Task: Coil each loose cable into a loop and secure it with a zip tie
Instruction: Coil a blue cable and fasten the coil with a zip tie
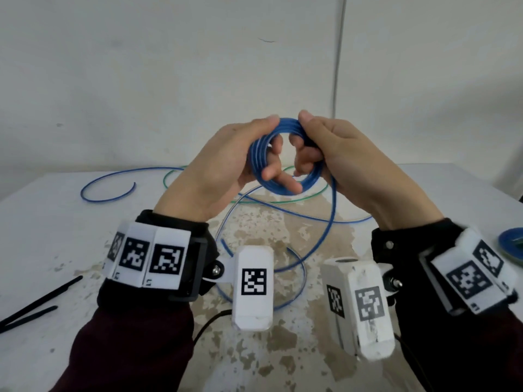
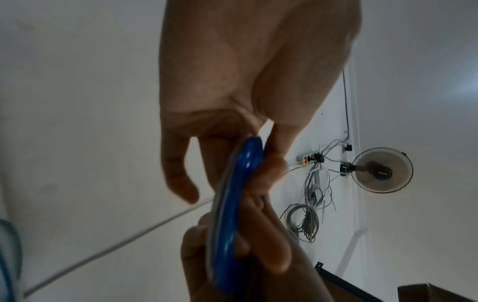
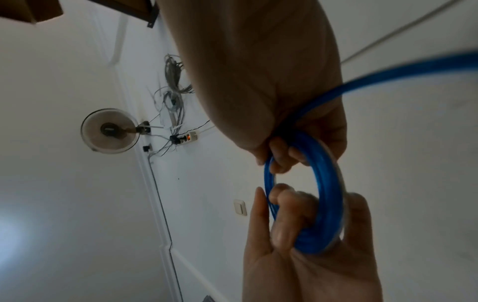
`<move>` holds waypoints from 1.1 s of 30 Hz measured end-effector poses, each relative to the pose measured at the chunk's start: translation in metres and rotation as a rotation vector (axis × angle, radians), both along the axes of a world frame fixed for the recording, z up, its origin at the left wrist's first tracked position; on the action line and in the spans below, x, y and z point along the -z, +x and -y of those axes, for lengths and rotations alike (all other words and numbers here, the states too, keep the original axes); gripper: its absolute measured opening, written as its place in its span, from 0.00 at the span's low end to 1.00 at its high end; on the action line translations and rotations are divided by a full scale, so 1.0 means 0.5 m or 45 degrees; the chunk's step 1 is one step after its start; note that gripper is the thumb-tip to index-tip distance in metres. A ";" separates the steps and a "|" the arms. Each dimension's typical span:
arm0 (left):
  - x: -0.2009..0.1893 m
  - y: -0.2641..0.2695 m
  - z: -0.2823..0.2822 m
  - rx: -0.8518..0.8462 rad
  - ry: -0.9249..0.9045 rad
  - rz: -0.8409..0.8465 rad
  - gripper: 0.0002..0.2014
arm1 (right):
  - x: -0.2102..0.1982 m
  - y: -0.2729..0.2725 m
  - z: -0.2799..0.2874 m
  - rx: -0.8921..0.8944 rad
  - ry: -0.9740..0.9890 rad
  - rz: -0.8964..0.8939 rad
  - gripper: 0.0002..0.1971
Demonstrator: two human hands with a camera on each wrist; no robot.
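A blue cable coil (image 1: 260, 154) of several turns is held up above the table between both hands. My left hand (image 1: 243, 154) grips its left side, thumb on top and fingers through the ring. My right hand (image 1: 314, 151) pinches its right side, thumb on top. The coil (image 2: 232, 204) appears edge-on in the left wrist view and as a ring (image 3: 325, 194) in the right wrist view. A loose blue tail (image 1: 329, 222) hangs from the right hand down to the table. Two black zip ties (image 1: 36, 304) lie at the front left.
Another blue cable (image 1: 107, 193) and a green cable (image 1: 181, 172) lie loose on the white, stained table (image 1: 56, 236). A coiled blue cable (image 1: 512, 239) rests at the right edge. The wall stands right behind the table.
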State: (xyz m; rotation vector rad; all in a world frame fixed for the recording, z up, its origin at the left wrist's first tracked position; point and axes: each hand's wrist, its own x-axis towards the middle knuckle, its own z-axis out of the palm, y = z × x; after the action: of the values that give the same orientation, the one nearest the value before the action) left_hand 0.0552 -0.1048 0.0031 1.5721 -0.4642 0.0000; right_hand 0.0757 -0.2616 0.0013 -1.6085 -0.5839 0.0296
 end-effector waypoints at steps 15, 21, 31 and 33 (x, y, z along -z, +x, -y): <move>0.009 0.005 0.020 -0.285 -0.246 0.280 0.18 | -0.007 -0.001 0.007 -0.138 0.240 -0.097 0.19; 0.007 0.008 0.014 -0.090 -0.256 0.076 0.19 | -0.010 0.002 0.015 -0.125 0.179 -0.074 0.19; 0.017 0.016 0.010 -0.151 -0.117 0.060 0.17 | -0.006 -0.002 0.002 0.010 -0.009 -0.107 0.18; 0.018 0.017 0.017 -0.240 -0.169 0.141 0.18 | -0.007 0.000 0.000 0.026 0.040 -0.115 0.18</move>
State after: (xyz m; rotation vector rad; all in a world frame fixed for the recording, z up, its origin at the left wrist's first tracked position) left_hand 0.0635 -0.1136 -0.0059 1.4841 -0.3926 0.2580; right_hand 0.0754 -0.2618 0.0048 -1.5743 -0.4960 0.0775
